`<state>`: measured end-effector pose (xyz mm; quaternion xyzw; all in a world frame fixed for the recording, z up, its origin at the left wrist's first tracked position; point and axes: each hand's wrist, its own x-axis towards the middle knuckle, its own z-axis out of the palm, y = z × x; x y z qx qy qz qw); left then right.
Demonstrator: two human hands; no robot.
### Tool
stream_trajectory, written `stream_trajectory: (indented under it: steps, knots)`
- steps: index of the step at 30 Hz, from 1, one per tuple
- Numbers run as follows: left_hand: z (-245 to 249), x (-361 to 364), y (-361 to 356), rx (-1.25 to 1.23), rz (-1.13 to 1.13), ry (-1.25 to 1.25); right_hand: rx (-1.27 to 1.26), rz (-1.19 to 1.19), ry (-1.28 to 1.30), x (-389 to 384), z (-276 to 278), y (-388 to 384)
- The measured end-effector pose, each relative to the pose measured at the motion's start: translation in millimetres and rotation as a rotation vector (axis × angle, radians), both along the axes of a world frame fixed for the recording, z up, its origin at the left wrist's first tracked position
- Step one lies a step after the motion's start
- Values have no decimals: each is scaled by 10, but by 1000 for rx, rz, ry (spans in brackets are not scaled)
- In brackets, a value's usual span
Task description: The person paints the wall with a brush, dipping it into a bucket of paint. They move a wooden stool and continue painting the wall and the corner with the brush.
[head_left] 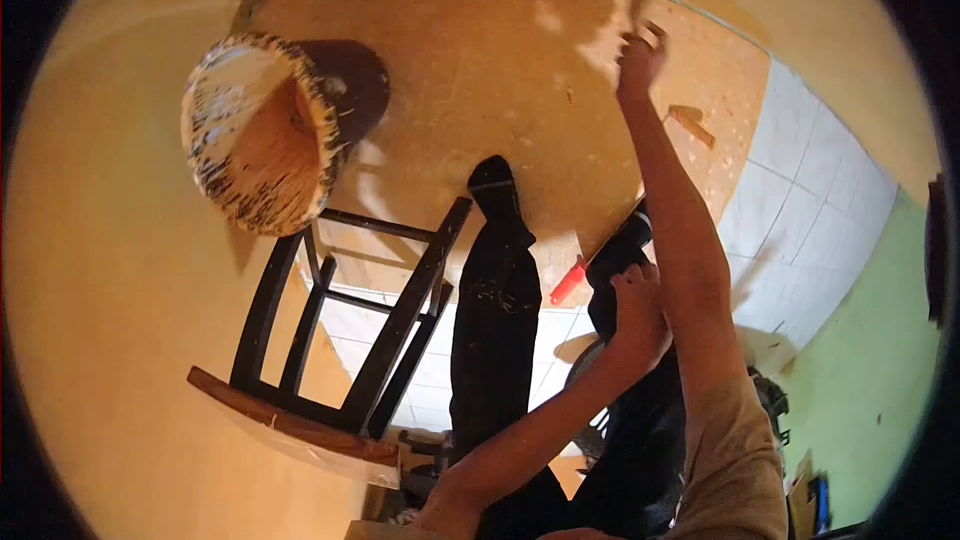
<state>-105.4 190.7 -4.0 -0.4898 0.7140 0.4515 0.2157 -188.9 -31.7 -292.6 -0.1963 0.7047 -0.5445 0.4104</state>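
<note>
My right hand (641, 62) reaches far forward with bent fingers around a narrow, light-brown tool (638, 2). Motion smears the tool, and I cannot tell its kind. Its far end meets the edge between the brown board (470, 50) and the wall. My left hand (640, 298) rests on my right leg, close beside my right forearm, with loosely bent fingers and nothing visible in them. A small wooden-handled tool (692, 126) lies on the board near my right forearm. Beside my right foot shows a red handle (567, 283).
At the left a paint-spattered bucket (326, 110) turns its open mouth toward me. Below it is a dark-legged stool with a wooden seat (290, 420). White floor tiles (800, 160) border the board, and a green wall (860, 340) rises at the right.
</note>
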Motion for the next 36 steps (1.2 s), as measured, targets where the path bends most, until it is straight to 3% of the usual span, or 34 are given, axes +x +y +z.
stream_trajectory:
  steps: [2,3,5,8,12,14,16,17,19,20,23,27,33,36]
  knots:
    - [17,6,20,163,41,115,54,-307,-65,-25,148,54]
    - [16,15,-14,164,66,117,81,-315,-173,-265,30,66]
    - [-4,93,-84,127,78,38,170,-289,-45,-92,182,9]
    - [-41,116,-83,52,203,30,176,150,53,395,546,-31]
    - [-45,61,-116,87,319,107,69,710,122,1472,1873,114]
    - [-12,53,-228,97,430,80,-167,869,360,1935,2483,123]
    - [23,89,-312,128,382,147,-217,1050,580,2407,3135,-26]
    - [90,148,-358,24,432,118,-230,1086,584,2629,3312,-158]
    - [131,318,-508,-25,573,199,-484,1457,1004,3056,3493,-354]
    - [142,402,-576,-67,677,272,-502,1483,1009,3285,3451,-372]
    - [181,611,-774,-99,741,213,-579,1922,1283,4057,2942,-564]
    - [262,899,-961,-135,891,222,-306,2211,1345,4802,1784,-429]
    - [182,1032,-966,-145,1043,253,-227,2192,1443,5079,1143,-319]
    - [27,877,-951,-226,1311,362,-269,2136,1420,5077,1154,-275]
